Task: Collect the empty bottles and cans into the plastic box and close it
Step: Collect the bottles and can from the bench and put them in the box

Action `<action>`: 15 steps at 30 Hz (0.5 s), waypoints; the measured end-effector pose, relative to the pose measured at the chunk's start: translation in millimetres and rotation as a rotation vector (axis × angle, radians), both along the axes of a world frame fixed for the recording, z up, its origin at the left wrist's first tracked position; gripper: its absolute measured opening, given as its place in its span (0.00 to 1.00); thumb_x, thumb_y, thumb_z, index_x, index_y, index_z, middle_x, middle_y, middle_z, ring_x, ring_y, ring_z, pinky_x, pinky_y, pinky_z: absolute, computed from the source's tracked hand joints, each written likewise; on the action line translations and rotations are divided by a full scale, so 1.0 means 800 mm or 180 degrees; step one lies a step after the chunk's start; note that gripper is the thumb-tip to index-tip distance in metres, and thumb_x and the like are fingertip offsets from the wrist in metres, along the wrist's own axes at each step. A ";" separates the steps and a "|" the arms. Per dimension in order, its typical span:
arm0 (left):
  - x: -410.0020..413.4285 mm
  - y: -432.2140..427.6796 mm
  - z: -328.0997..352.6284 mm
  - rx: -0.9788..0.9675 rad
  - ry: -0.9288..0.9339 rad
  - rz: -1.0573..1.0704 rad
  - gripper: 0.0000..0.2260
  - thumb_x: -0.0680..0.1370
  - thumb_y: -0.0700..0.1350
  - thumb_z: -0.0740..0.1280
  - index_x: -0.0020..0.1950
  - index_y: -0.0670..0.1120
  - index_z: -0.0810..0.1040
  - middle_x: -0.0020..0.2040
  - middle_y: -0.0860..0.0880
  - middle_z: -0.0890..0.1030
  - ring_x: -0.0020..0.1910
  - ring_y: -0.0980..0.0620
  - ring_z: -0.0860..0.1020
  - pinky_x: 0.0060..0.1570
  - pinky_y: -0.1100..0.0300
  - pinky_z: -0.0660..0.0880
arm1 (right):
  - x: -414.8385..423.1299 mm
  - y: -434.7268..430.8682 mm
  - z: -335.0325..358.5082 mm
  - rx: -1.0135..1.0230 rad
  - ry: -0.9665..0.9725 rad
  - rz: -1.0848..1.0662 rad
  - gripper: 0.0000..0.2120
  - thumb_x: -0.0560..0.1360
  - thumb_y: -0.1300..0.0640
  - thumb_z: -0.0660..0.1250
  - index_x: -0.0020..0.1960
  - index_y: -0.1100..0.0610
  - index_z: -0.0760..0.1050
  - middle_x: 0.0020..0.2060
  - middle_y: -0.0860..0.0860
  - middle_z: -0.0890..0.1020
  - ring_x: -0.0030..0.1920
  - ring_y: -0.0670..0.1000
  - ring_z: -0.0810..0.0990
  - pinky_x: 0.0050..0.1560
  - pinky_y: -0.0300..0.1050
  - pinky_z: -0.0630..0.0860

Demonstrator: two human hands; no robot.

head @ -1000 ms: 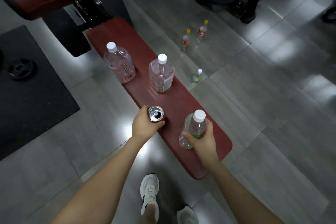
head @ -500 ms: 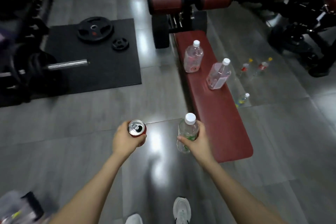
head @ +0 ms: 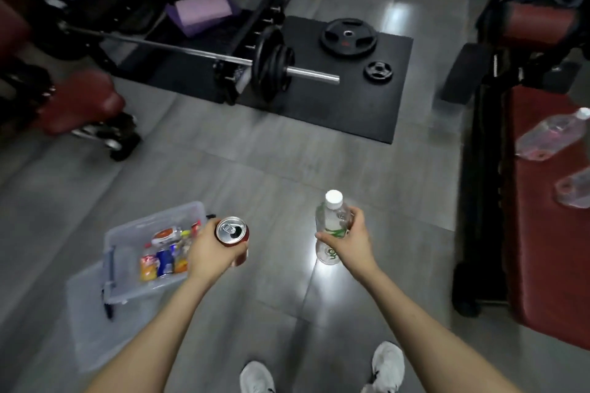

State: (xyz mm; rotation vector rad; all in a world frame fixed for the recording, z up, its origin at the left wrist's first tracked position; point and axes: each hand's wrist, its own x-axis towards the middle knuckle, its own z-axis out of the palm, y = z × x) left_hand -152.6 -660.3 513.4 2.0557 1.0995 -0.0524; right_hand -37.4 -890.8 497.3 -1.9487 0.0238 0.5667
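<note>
My left hand point(head: 209, 254) grips a red can point(head: 232, 233) with an opened silver top, held upright just right of the clear plastic box point(head: 127, 242). The box stands open on the floor at the lower left and holds several bottles and cans. Its translucent lid point(head: 92, 322) lies beside it, toward me. My right hand point(head: 349, 244) grips a clear bottle point(head: 330, 223) with a white cap and green label, upright above the floor. Two clear bottles, one point(head: 549, 134) behind the other point(head: 573, 188), stay on the red bench point(head: 549, 249) at the right.
A loaded barbell point(head: 271, 67) sits on a rack ahead, beside a black mat point(head: 367, 105) with two weight plates point(head: 348, 38). A red padded machine point(head: 79, 105) stands at the left. Grey tiled floor lies between the box and the bench. My white shoes point(head: 388, 364) show below.
The view has swung left from the bench toward the box. Both hands lifted the can and the bottle off the bench and carried them leftward; the box has come into view.
</note>
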 end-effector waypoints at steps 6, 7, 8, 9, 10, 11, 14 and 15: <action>-0.125 0.142 -0.006 -0.0075 0.0137 0.0533 0.21 0.56 0.50 0.75 0.47 0.52 0.75 0.46 0.51 0.83 0.48 0.47 0.81 0.45 0.54 0.75 | -0.069 0.157 -0.019 -0.0014 0.0086 0.0390 0.34 0.61 0.53 0.79 0.59 0.52 0.64 0.52 0.46 0.76 0.51 0.50 0.77 0.54 0.48 0.73; -0.139 0.160 -0.009 -0.0080 0.0158 0.0678 0.25 0.57 0.49 0.77 0.52 0.51 0.74 0.49 0.50 0.82 0.50 0.46 0.80 0.45 0.55 0.74 | -0.076 0.177 -0.025 0.0000 0.0087 0.0451 0.33 0.61 0.53 0.79 0.59 0.52 0.64 0.53 0.46 0.77 0.51 0.49 0.77 0.53 0.46 0.73; -0.151 0.176 -0.014 -0.0112 0.0142 0.0845 0.30 0.58 0.48 0.77 0.57 0.48 0.71 0.51 0.48 0.81 0.52 0.45 0.79 0.46 0.55 0.72 | -0.082 0.196 -0.030 0.0001 0.0094 0.0509 0.33 0.61 0.54 0.78 0.60 0.52 0.65 0.52 0.46 0.77 0.51 0.49 0.77 0.51 0.45 0.72; -0.160 0.191 -0.020 -0.0159 0.0110 0.0996 0.33 0.59 0.47 0.78 0.59 0.45 0.68 0.53 0.46 0.79 0.52 0.45 0.78 0.47 0.55 0.72 | -0.086 0.215 -0.037 0.0015 0.0123 0.0561 0.32 0.62 0.54 0.78 0.60 0.51 0.66 0.52 0.45 0.77 0.51 0.49 0.77 0.51 0.44 0.72; -0.169 0.207 -0.030 -0.0221 0.0075 0.1126 0.34 0.60 0.46 0.79 0.60 0.44 0.66 0.55 0.45 0.78 0.51 0.45 0.77 0.48 0.55 0.72 | -0.089 0.234 -0.043 0.0039 0.0159 0.0618 0.32 0.62 0.54 0.78 0.61 0.51 0.66 0.53 0.44 0.78 0.51 0.48 0.78 0.52 0.45 0.73; -0.175 0.220 -0.038 -0.0271 0.0053 0.1233 0.34 0.61 0.44 0.79 0.61 0.43 0.65 0.56 0.44 0.78 0.51 0.45 0.77 0.49 0.54 0.73 | -0.091 0.252 -0.053 0.0065 0.0205 0.0676 0.32 0.62 0.54 0.78 0.61 0.50 0.66 0.53 0.44 0.78 0.52 0.48 0.78 0.54 0.47 0.74; -0.183 0.258 -0.069 -0.0360 0.0087 0.1459 0.30 0.62 0.41 0.79 0.58 0.43 0.66 0.51 0.46 0.77 0.48 0.45 0.77 0.49 0.51 0.75 | -0.090 0.306 -0.081 0.0032 0.0297 0.0888 0.31 0.63 0.53 0.77 0.61 0.47 0.66 0.52 0.41 0.78 0.54 0.48 0.78 0.58 0.51 0.75; -0.184 0.270 -0.080 -0.0401 0.0111 0.1494 0.28 0.63 0.40 0.78 0.55 0.44 0.66 0.49 0.47 0.77 0.46 0.46 0.77 0.49 0.52 0.75 | -0.088 0.323 -0.091 0.0034 0.0336 0.0943 0.31 0.63 0.53 0.77 0.61 0.47 0.67 0.50 0.39 0.77 0.55 0.48 0.78 0.58 0.51 0.75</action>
